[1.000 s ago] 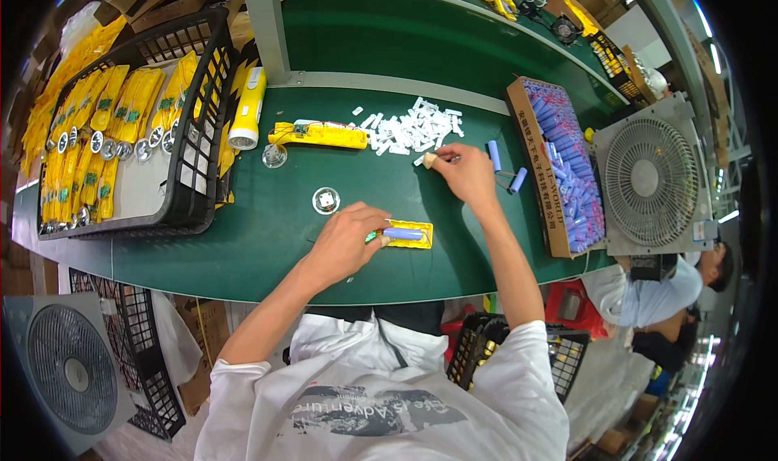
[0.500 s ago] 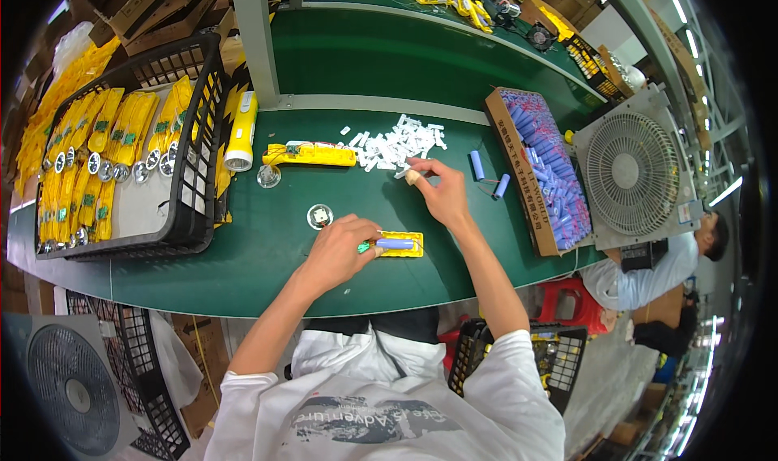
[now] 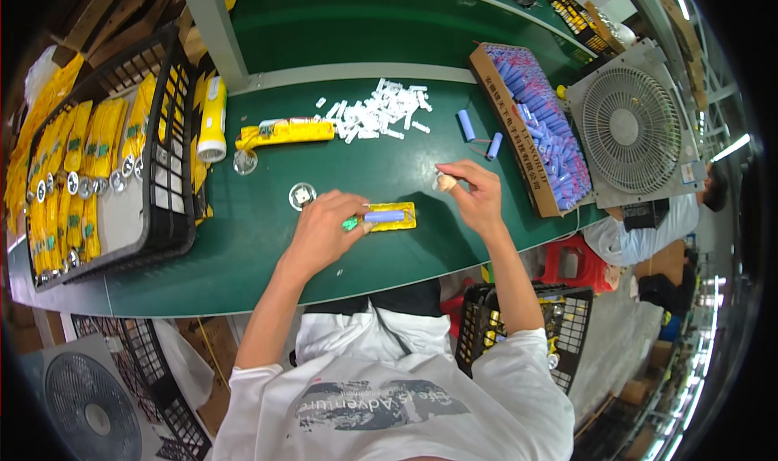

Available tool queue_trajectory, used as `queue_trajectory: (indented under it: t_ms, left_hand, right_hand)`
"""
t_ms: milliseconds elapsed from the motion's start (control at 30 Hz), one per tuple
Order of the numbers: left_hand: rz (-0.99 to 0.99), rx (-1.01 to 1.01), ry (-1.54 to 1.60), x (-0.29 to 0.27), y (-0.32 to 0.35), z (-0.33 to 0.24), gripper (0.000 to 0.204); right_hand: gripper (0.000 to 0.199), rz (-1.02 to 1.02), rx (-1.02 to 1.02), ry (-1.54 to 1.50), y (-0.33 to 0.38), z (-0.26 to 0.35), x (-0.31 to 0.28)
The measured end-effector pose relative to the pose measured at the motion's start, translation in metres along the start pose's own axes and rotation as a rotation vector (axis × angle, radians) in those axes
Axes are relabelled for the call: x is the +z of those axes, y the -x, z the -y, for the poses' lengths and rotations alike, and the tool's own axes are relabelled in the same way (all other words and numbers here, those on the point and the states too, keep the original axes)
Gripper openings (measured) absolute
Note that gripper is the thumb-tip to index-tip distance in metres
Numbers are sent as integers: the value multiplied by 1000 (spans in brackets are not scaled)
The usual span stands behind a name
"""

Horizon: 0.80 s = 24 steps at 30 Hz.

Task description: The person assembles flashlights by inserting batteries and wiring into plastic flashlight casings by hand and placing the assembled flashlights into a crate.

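My left hand (image 3: 326, 227) is closed on the left end of a yellow flashlight half-shell (image 3: 402, 224) lying on the green bench. A blue cylindrical battery (image 3: 384, 216) sits inside the shell, and a small green circuit board (image 3: 350, 223) shows by my fingertips. Above the bench, to the right of the shell, my right hand (image 3: 476, 197) pinches a small white plastic piece (image 3: 438, 174); a beige covering shows on a fingertip. Just beyond my left hand lies a round reflector (image 3: 302, 195). Farther back is a heap of white plastic pieces (image 3: 374, 114).
A black basket (image 3: 166, 161) of yellow flashlight parts stands left, beside an upright yellow flashlight (image 3: 212, 122). Another yellow shell (image 3: 292, 131) lies at the back. At right are two loose batteries (image 3: 466, 126), a cardboard box (image 3: 519, 141) of batteries and a fan (image 3: 631, 128). A person (image 3: 648, 230) sits beyond.
My right hand has moved from the edge of the white heap, rightward and nearer to me, with the small piece. The left hand stays on the shell. The whole view has shifted.
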<state>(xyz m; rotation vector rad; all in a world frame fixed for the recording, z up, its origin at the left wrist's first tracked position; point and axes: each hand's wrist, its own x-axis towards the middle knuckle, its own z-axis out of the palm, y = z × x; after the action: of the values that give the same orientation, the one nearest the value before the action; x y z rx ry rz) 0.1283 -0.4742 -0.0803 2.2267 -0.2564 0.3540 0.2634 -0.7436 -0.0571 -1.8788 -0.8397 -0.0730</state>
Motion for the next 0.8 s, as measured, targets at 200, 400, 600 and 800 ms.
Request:
queue_trajectory:
  t_ms: [200,400,600,800]
  left_hand:
    - [26,-29,-3,1,-1,2,18]
    - [20,-21,-17,2,3,3,18]
    - [16,-15,-1,4,3,3,18]
    - [24,-24,-20,2,2,3,20]
  right_hand:
    - [14,-50,222,-37,45,-15,30]
    - [14,-13,-147,396,49,9,39]
    - [16,22,-274,564,53,15,36]
    - [15,130,-363,721,52,23,39]
